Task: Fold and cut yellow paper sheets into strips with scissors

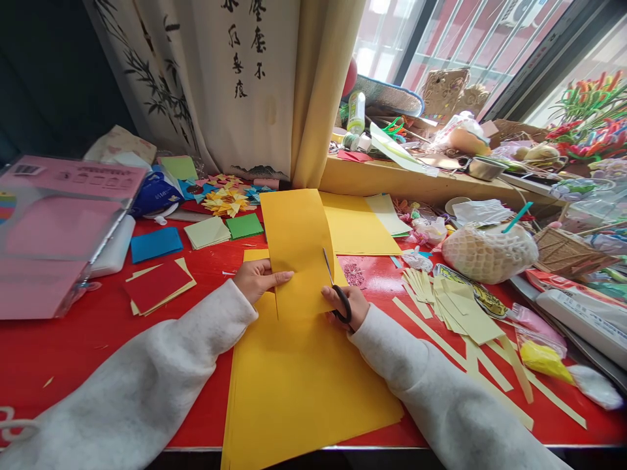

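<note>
My left hand [259, 281] pinches the left edge of an upright strip of golden-yellow paper [298, 235], thumb in front. My right hand [350, 305] is closed round the black handles of a pair of scissors [341, 303], its fingertips also touching the paper's lower right edge. The scissors' blades point up along the strip's right side; whether they are apart I cannot tell. Under both hands lie larger sheets of the same yellow paper [304, 385], overhanging the table's front edge. More yellow sheets [362, 225] lie behind the strip.
On the red table [196, 385] are red squares [159, 286], blue paper [157, 245], pale green squares [207, 231] and green squares [245, 226]. Cream paper strips [435, 336] spread out at right, near a net-wrapped round object [490, 251]. A pink packet [59, 235] stands at left.
</note>
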### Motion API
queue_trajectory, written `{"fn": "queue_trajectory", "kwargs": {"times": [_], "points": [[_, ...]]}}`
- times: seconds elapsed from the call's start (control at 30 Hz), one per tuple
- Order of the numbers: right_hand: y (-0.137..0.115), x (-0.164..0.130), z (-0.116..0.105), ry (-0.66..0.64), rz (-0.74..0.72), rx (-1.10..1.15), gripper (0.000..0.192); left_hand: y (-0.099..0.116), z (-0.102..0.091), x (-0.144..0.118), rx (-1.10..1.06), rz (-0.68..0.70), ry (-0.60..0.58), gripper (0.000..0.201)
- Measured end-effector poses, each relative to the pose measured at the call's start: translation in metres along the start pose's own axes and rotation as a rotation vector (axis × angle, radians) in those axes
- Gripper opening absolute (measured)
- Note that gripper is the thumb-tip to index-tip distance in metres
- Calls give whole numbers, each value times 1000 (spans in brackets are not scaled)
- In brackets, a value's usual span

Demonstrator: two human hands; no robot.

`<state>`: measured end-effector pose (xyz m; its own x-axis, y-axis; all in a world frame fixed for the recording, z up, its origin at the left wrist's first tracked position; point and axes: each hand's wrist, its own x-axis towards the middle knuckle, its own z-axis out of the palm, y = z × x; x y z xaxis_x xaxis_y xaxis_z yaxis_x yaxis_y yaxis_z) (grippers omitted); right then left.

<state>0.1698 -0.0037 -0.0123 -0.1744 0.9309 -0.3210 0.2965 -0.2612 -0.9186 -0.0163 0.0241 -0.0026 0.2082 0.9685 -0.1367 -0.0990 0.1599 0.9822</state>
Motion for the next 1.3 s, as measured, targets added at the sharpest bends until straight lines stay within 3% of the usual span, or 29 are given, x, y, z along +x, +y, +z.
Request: {"fn": "queue_trajectory", "kwargs": {"times": [0.2,0.7,0.97,1.03,1.17,1.23,1.3], "points": [[0,1,-2,30,82,40,51,1,3,-3,-11,-28,-16,27],[1,3,-1,35,64,85,50,-2,1,-1,33,4,-27,37],[-11,0,-17,-253,-34,-36,56,6,-2,2,-59,10,119,41],[-14,1,-26,-158,-122,12,56,7,-3,2,-79,19,135,41],[-17,7,-42,229,-367,201,44,7,-3,0,-52,15,94,39],[-17,10,-45,294,-424,249,34,6,-1,-2,-30,-8,28,36],[-17,12,-42,263,-424,305,31,4,1,-4,-20,-34,-44,32]]}}
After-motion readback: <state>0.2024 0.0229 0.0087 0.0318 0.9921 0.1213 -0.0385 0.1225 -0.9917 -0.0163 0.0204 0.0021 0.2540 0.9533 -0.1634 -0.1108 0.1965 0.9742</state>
